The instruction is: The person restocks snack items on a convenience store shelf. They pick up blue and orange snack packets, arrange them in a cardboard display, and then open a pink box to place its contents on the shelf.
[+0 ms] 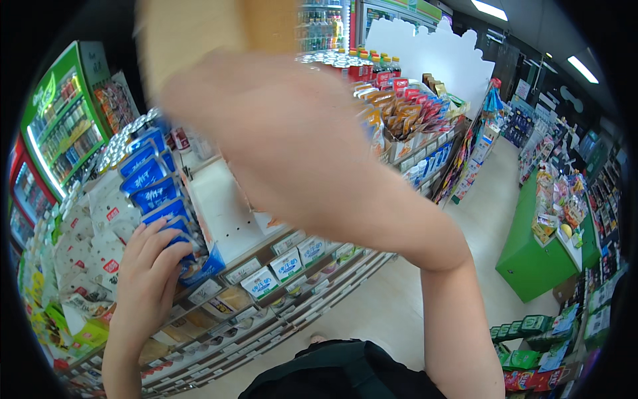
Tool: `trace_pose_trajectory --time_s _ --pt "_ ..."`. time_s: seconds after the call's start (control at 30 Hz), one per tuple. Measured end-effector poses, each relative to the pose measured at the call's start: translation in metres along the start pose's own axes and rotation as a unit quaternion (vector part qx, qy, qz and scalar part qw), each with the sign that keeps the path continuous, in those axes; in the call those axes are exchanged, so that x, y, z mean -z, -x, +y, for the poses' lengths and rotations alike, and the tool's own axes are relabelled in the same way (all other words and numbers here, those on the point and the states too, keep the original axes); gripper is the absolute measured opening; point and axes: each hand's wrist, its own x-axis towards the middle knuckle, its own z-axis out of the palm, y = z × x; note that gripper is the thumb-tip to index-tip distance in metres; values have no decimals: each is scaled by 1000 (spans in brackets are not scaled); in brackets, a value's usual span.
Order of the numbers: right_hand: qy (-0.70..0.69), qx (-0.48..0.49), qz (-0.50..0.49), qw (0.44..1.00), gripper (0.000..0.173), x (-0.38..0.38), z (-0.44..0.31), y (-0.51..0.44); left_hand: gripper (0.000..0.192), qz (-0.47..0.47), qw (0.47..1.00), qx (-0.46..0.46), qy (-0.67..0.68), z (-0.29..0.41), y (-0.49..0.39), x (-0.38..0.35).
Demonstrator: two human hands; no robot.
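Observation:
My right hand (279, 124), blurred and close to the camera, is raised across the upper middle of the view. Its fingers are closed on a blurred tan object, perhaps a cardboard box (199, 30), which runs out past the top edge. My left hand (154, 259) rests on the front of a row of blue foil snack pouches (154, 194) standing in a blue display box (207, 272); whether it grips one cannot be told. Right of the pouches lies a bare white shelf surface (219, 199), partly hidden by my right forearm.
White snack bags (102, 219) are heaped left of the pouches. Milk cartons (286, 264) line the tier below. Brown and red packets (403, 114) fill the shelf beyond. A green counter (528, 249) with goods on it stands across the aisle at right.

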Motion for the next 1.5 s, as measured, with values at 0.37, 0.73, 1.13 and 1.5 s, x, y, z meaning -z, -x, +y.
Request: trace_pose_trajectory --time_s 0.37,0.73,1.13,1.5 --pt "217 -569 -210 764 22 218 -170 277 35 209 978 -16 2 13 29 -27" --pt "29 -842 -401 361 29 266 -337 568 23 228 825 345 384 164 108 -177" --pt "236 -788 -493 284 25 464 -234 816 18 -27 755 412 510 351 -9 -261" --pt "0 -824 -334 457 40 409 -90 738 22 112 869 411 251 332 -73 -252"
